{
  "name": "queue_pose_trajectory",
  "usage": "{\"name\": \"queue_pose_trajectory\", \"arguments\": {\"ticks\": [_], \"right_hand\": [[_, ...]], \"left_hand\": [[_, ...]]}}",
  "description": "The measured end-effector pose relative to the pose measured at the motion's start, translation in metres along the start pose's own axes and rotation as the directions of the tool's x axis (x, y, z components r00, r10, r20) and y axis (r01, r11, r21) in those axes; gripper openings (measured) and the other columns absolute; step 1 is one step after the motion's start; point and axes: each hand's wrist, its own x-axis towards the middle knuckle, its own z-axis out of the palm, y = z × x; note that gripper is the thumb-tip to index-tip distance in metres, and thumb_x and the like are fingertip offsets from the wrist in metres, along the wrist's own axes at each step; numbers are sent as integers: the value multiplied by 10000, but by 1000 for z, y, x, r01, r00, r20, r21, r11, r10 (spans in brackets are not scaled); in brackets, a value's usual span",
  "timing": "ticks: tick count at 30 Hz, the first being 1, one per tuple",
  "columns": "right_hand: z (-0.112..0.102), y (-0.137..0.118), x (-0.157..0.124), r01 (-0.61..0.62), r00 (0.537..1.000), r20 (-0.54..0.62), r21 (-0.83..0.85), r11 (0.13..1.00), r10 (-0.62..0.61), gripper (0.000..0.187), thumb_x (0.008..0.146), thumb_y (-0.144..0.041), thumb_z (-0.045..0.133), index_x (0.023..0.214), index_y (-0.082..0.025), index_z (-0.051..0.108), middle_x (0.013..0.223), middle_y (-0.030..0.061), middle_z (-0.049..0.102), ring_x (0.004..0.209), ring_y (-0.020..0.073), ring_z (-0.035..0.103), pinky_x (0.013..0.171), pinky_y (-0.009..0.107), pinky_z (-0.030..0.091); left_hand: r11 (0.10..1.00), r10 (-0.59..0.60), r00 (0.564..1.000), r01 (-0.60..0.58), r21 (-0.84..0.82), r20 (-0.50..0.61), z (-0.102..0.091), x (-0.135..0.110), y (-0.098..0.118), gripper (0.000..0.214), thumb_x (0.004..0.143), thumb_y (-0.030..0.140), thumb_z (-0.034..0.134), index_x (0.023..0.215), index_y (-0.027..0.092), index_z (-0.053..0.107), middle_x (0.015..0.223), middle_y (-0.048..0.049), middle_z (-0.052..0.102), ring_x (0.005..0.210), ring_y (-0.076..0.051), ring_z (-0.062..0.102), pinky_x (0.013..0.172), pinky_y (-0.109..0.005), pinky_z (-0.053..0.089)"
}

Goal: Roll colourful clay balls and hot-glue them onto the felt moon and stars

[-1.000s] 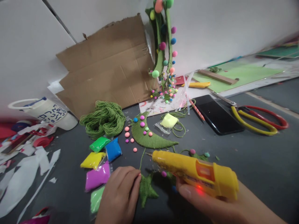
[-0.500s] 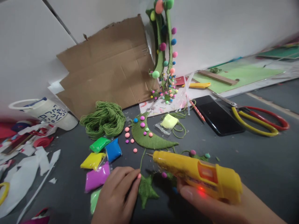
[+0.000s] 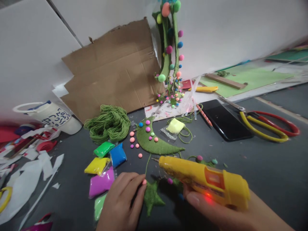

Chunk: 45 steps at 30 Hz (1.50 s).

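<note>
A small coral clay ball is pinched between the fingertips of my left hand, at the upper tip of a green yarn-wrapped star. My right hand grips a yellow hot glue gun with a red light glowing on its side. The gun's nozzle points left, above the star and apart from it. Behind it lies a green yarn-wrapped crescent dotted with coloured balls, and a green strand runs from it to the star. Loose coral and purple balls sit left of the crescent.
Clay packets and a green yarn skein lie to the left, near paper scraps and a white cup. Rightward are a phone and scissors. Cardboard leans behind, beside a hanging decoration.
The whole view has shifted slightly right and down. Both hands keep nearly the same pose, with the coral ball and the glue gun still held.
</note>
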Motion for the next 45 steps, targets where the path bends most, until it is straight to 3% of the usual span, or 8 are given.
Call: {"name": "queue_pose_trajectory", "arguments": {"ticks": [19, 28, 33, 36, 40, 45], "right_hand": [[2, -1, 0, 42, 996, -71, -40, 998, -45, 144, 634, -300, 648, 750, -281, 730, 679, -29, 747, 607, 216, 697, 604, 239, 565], [0, 2, 0, 46, 999, -17, -46, 998, -47, 255, 666, -301, 655, 903, -278, 747, 702, -20, 742, 634, 200, 691, 591, 222, 564], [-3, -2, 0, 39, 998, -53, -1, 999, -39, 176, 691, -339, 687, 839, -268, 750, 781, -6, 754, 742, 207, 698, 713, 248, 560], [-8, -3, 1, -15, 992, -126, -10, 1000, 14, 215, 691, -407, 710, 811, -231, 737, 754, 17, 740, 714, 215, 686, 672, 266, 561], [-13, -1, 3, -25, 984, -177, -20, 999, 21, 252, 695, -438, 712, 774, -200, 716, 682, 18, 699, 666, 202, 663, 643, 275, 543], [-12, 2, 3, -7, 995, -97, 56, 998, 12, 212, 722, -403, 693, 770, -197, 691, 701, 5, 688, 633, 180, 640, 613, 279, 523]], "left_hand": [[1000, -14, 1000, 14, -14, 17, 0, -2, -1, 136, 857, 184, 540, 984, 207, 580, 846, -38, 651, 757, -157, 611, 686, -281, 524], [999, -19, 999, 20, -29, 27, 0, -4, 0, 135, 856, 172, 537, 980, 208, 576, 856, -39, 649, 774, -160, 610, 698, -287, 518], [996, -92, 994, 92, -2, -59, -2, -4, -4, 138, 835, 243, 584, 972, 229, 595, 869, -26, 673, 806, -166, 633, 732, -298, 520], [980, -201, 975, 200, -19, -91, -8, -1, -6, 95, 839, 300, 572, 909, 249, 612, 856, -7, 687, 806, -166, 649, 709, -289, 533], [957, -290, 957, 290, -17, -9, -24, 10, -7, 120, 851, 340, 535, 880, 268, 627, 894, 4, 695, 839, -174, 655, 736, -313, 539], [965, -251, 962, 241, 101, 108, -33, 36, -16, 157, 872, 243, 471, 877, 242, 627, 923, -14, 685, 872, -176, 632, 766, -324, 519]]}}
